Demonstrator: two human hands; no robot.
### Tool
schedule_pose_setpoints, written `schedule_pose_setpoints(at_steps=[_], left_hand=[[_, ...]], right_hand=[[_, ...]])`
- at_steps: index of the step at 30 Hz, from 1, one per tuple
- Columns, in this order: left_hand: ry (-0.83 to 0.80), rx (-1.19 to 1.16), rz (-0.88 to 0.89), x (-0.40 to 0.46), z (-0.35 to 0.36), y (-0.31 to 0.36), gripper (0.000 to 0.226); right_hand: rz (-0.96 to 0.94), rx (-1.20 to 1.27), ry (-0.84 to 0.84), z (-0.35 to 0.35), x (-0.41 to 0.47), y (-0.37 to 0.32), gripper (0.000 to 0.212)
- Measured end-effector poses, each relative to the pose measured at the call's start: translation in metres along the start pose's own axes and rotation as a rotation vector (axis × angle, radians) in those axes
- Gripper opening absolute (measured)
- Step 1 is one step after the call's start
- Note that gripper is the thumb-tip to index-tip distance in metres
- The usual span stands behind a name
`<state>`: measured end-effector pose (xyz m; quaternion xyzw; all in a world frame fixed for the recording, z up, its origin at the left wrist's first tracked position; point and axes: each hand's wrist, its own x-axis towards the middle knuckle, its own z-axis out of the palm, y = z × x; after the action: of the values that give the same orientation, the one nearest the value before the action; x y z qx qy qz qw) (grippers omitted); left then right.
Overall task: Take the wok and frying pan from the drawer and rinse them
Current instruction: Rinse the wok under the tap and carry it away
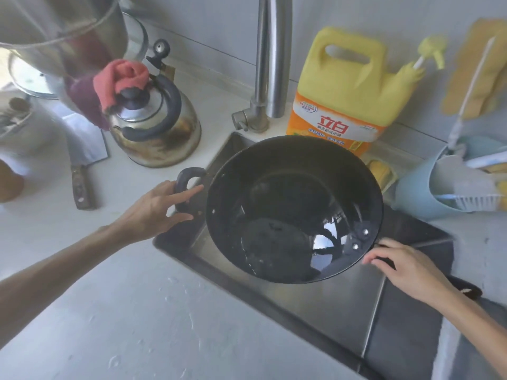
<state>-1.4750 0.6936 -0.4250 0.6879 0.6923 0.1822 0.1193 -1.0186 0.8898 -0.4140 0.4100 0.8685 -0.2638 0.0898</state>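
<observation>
The wok [293,209] is already sitting tilted in the sink [329,311], under the dry faucet [271,56]. The left hand [156,209], fingers spread, is touching its loop handle [189,178] at nine o'clock; the right hand [406,266] is gripping the long handle [466,289] at four o'clock. No frying pan is showing; rinsing is likely still ahead.
</observation>
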Motion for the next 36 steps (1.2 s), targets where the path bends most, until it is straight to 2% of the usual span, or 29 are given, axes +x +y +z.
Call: schedule_pose_setpoints(at_steps=[3,8,10,19,24,26,28,29,30,32,34,36], left_hand=[[0.069,0.125,0.063,0.012,-0.005,0.009,0.079],[0.201,0.3,0.12,0.032,-0.017,0.025,0.055],[0.217,0.324,0.139,0.039,-0.021,0.031,0.052],[0.26,0.339,0.248,0.056,-0.037,0.068,0.05],[0.315,0.346,0.272,0.058,-0.043,0.091,0.049],[0.361,0.352,0.281,0.06,-0.046,0.101,0.047],[0.409,0.359,0.291,0.061,-0.049,0.112,0.046],[0.423,0.36,0.294,0.061,-0.052,0.117,0.046],[0.427,0.359,0.297,0.06,-0.056,0.122,0.046],[0.392,0.349,0.301,0.058,-0.065,0.132,0.047],[0.302,0.314,0.292,0.056,-0.078,0.139,0.051],[0.197,0.22,0.262,0.057,-0.093,0.146,0.06]], right_hand=[[0.017,-0.06,0.17,-0.011,-0.014,-0.004,0.021],[0.05,-0.16,0.348,-0.029,-0.035,-0.001,0.022],[0.055,-0.208,0.394,-0.038,-0.044,-0.001,0.024],[0.104,-0.264,0.43,-0.068,-0.09,0.005,0.023],[0.097,-0.339,0.505,-0.076,-0.111,0.005,0.015],[0.118,-0.37,0.535,-0.075,-0.118,0.006,0.02],[0.107,-0.421,0.572,-0.079,-0.127,0.005,0.017],[0.095,-0.43,0.586,-0.082,-0.132,0.005,0.023],[0.075,-0.433,0.596,-0.085,-0.137,0.006,0.028],[0.078,-0.405,0.614,-0.097,-0.147,0.004,0.026],[0.087,-0.335,0.618,-0.11,-0.156,0.003,0.02],[0.097,-0.284,0.586,-0.126,-0.166,0.002,0.028]])
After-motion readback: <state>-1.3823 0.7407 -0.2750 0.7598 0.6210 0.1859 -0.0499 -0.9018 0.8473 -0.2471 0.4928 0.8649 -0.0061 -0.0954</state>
